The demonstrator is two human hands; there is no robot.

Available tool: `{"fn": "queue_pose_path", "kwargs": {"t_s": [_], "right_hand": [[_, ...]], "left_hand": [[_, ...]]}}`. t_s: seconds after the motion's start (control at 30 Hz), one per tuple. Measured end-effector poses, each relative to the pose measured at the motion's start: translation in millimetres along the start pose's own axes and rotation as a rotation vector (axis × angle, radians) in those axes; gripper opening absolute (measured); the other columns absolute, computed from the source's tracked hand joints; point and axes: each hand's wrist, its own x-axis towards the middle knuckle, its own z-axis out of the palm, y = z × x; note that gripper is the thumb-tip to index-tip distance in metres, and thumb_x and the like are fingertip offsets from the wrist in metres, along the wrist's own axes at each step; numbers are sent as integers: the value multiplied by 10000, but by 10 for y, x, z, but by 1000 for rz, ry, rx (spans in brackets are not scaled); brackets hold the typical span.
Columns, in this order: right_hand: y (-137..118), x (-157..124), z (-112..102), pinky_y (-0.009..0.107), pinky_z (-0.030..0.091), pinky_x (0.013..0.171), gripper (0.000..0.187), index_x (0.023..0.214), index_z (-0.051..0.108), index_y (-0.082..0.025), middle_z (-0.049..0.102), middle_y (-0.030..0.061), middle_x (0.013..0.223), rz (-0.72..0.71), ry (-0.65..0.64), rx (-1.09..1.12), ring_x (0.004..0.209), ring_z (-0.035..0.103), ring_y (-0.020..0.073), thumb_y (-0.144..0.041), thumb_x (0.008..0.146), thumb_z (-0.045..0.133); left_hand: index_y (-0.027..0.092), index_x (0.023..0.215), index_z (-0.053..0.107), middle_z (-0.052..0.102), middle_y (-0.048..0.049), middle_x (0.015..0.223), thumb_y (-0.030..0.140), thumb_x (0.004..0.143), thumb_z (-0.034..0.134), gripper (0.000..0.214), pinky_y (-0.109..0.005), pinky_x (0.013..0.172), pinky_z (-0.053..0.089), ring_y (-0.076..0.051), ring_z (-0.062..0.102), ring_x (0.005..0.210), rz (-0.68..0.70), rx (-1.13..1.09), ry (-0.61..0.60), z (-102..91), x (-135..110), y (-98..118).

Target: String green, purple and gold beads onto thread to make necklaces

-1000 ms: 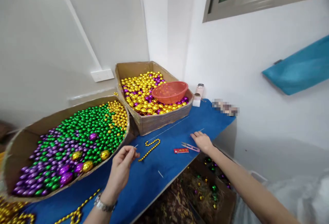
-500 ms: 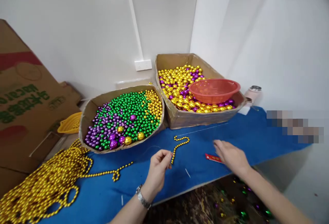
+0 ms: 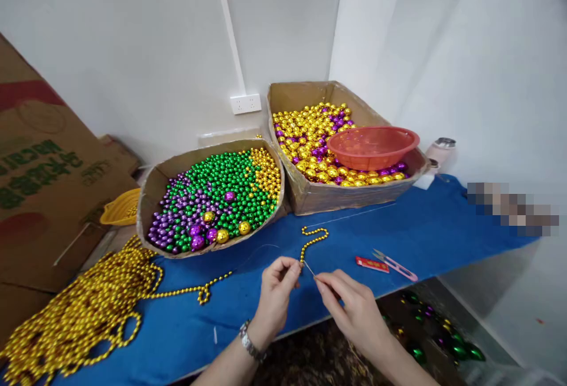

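Right fingers (image 3: 319,282) pinching a thin strand (image 3: 309,268), left fingers (image 3: 291,272) curled, hold unclear, blue cloth (image 3: 343,244) between them and box edges (image 3: 341,197).

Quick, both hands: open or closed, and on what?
Left hand: fingers closed near the end of the gold bead string; exact hold can't be told.
Right hand: fingers closed on a thin pale strand.

"Which writing is showing?"
"A big printed carton (image 3: 26,120) is standing left of the green-and-purple bead carton (image 3: 153,188), bearing green Chinese characters (image 3: 48,176) and slanting Latin letters, too blurred for sure reading."
"And right of that bead carton?"
"A red packet (image 3: 372,264) is lying there, carrying tiny yellowish marks; no word is coming through."
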Motion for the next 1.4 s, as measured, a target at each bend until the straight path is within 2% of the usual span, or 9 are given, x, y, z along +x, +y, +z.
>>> {"fn": "queue_pose_path", "kwargs": {"t_s": [0.1,0.27,1.17,1.4], "right_hand": [[7,-5,11,241,466,621,183,950,604,-216,641,29,767,-45,35,-11,668,613,138,-238,933,423],[19,-25,32,237,463,622,180,975,600,-211,636,26,779,-50,17,-1,673,611,136,-201,931,426],[67,-24,100,238,464,639,193,957,610,-215,635,28,783,-17,-46,-8,682,606,142,-213,935,419],[52,-4,100,235,466,641,227,951,620,-212,636,36,788,-22,-83,-29,686,606,140,-224,942,394]], "left_hand": [[151,768,624,539,21,658,371,791,635,222,-212,572,377,-94,454,590,14,6,-1,-4,5,8],[149,770,621,552,16,674,364,798,633,218,-214,572,379,-93,460,595,16,6,-4,-11,4,-10],[148,769,636,556,16,665,349,788,648,203,-213,566,383,-88,467,587,5,4,-22,-25,-1,-36],[128,802,657,548,8,651,347,761,679,224,-216,539,367,-77,445,551,-88,-86,-72,-2,30,9]]}}
